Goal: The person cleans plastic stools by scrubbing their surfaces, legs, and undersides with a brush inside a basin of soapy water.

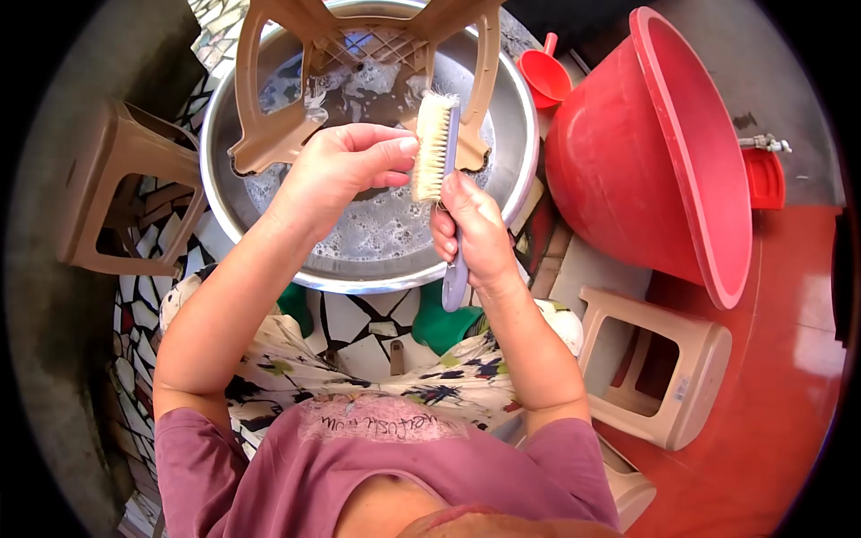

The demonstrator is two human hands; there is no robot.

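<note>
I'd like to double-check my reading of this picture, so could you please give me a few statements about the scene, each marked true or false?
1. The right hand grips the brush. True.
2. The left hand is inside the large tub. False: it is beside the bristles.
3. The metal basin holds foamy water. True.
4. The large tub is blue. False: the large tub is red.
5. The brush handle is green. False: the handle is purple.
6. Brown plastic furniture reaches into the basin. True.

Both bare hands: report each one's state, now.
Right hand: closed, holding the cream-bristled, lavender-handled brush.
Left hand: partly curled at the bristles; whether it grips anything cannot be told.
</note>
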